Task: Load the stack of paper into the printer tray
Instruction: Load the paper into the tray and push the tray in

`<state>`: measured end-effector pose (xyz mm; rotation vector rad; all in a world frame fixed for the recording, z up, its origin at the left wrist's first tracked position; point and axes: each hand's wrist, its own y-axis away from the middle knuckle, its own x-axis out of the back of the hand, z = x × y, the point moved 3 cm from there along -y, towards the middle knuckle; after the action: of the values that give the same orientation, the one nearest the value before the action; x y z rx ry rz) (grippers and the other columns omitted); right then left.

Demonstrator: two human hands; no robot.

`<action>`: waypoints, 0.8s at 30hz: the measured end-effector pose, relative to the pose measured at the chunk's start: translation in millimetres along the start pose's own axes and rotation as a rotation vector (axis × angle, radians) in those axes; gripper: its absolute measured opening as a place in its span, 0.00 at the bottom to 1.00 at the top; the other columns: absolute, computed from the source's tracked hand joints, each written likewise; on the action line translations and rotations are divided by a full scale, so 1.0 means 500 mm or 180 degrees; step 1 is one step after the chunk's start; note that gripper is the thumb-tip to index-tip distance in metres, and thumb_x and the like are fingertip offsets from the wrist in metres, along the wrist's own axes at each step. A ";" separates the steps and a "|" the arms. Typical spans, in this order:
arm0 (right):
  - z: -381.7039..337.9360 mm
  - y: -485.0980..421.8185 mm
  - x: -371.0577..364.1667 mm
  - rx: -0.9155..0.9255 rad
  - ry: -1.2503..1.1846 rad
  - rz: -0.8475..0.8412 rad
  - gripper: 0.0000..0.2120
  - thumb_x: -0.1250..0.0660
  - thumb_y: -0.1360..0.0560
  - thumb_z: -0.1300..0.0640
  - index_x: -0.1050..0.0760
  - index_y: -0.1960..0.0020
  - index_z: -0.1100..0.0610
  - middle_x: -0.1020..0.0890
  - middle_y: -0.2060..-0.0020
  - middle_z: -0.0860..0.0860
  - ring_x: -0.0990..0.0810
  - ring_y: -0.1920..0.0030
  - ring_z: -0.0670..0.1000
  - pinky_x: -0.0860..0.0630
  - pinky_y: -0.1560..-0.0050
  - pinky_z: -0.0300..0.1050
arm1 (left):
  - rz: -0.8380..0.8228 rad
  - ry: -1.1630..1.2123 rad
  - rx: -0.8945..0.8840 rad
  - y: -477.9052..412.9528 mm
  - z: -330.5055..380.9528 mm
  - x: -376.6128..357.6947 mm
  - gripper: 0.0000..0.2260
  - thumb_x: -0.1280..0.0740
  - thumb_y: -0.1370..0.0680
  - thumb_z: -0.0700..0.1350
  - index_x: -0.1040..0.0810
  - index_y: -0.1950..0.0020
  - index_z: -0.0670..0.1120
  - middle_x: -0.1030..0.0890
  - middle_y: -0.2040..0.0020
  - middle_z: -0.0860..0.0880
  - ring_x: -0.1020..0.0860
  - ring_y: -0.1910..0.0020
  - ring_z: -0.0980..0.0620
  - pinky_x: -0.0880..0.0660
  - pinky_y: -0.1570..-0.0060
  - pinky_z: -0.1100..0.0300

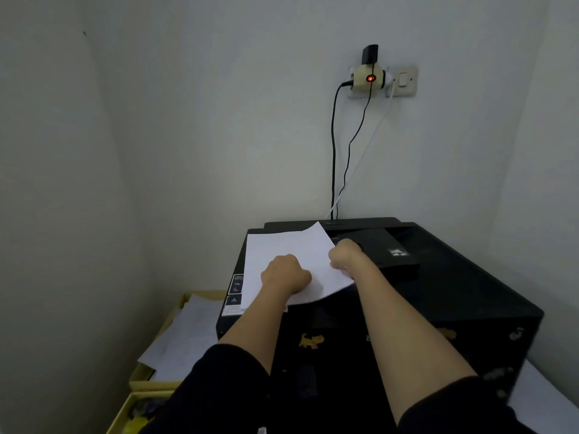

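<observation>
A thin white stack of paper (282, 245) lies over the left part of the black printer's (454, 292) top, with its near right edge curling up. My left hand (285, 274) grips the paper's near edge with closed fingers. At the sheet's right edge, my right hand (344, 255) pinches the paper, just left of a raised black flap (376, 245) at the printer's back. The tray opening itself is not plainly visible.
Yellow trays (150, 383) with loose white sheets (185, 336) sit low at the left of the printer. Black and white cables (333, 158) run down the wall from a socket adapter (369, 78) to the printer's rear. Walls close in at left and behind.
</observation>
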<state>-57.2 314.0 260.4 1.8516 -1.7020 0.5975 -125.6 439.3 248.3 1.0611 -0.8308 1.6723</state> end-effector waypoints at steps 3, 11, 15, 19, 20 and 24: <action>0.004 -0.006 0.016 0.0035 -0.0471 0.0233 0.14 0.41 0.25 0.67 0.35 0.69 0.64 0.28 0.66 0.56 0.27 0.61 0.54 0.32 0.64 0.42 | 0.0475 0.0252 0.0351 -0.017 -0.013 0.029 0.19 0.39 0.25 0.48 0.29 0.36 0.40 0.28 0.35 0.42 0.32 0.34 0.41 0.32 0.37 0.49; 0.026 0.003 0.061 0.0016 -0.1144 0.0197 0.13 0.37 0.24 0.67 0.28 0.44 0.74 0.23 0.52 0.62 0.28 0.57 0.54 0.32 0.59 0.44 | 0.0048 0.3696 0.1643 -0.066 -0.095 0.068 0.25 0.32 0.26 0.46 0.31 0.31 0.38 0.26 0.38 0.43 0.26 0.41 0.44 0.29 0.38 0.51; 0.016 0.014 0.059 0.0449 -0.1319 0.0231 0.11 0.39 0.23 0.66 0.26 0.42 0.68 0.22 0.52 0.57 0.24 0.56 0.54 0.30 0.66 0.40 | 0.0623 0.3327 0.1154 -0.078 -0.100 0.085 0.18 0.34 0.24 0.41 0.27 0.36 0.36 0.22 0.39 0.38 0.22 0.44 0.42 0.26 0.42 0.52; -0.020 0.026 0.047 0.1046 -0.1640 0.0635 0.14 0.41 0.23 0.65 0.29 0.38 0.61 0.22 0.47 0.54 0.23 0.51 0.52 0.27 0.53 0.44 | 0.1687 0.2573 0.0877 -0.060 -0.071 0.122 0.18 0.37 0.21 0.49 0.29 0.39 0.36 0.23 0.40 0.37 0.24 0.41 0.39 0.27 0.48 0.51; -0.028 0.029 0.044 0.1158 -0.1714 0.0725 0.15 0.41 0.23 0.65 0.29 0.37 0.60 0.22 0.47 0.52 0.23 0.52 0.51 0.27 0.53 0.43 | 0.1924 0.2476 0.0726 -0.057 -0.064 0.133 0.17 0.37 0.20 0.49 0.29 0.41 0.36 0.21 0.44 0.37 0.23 0.44 0.39 0.29 0.52 0.52; -0.033 0.034 0.019 0.1097 -0.1849 0.0838 0.15 0.43 0.26 0.67 0.30 0.42 0.57 0.23 0.57 0.47 0.26 0.64 0.44 0.30 0.69 0.34 | 0.2354 0.2178 0.0096 -0.043 -0.060 0.130 0.10 0.39 0.19 0.48 0.34 0.53 0.41 0.27 0.63 0.46 0.29 0.62 0.45 0.37 0.63 0.56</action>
<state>-72.7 316.9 280.9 2.2070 -2.3690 0.5065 -124.4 495.9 297.4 0.1135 -0.7656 2.4547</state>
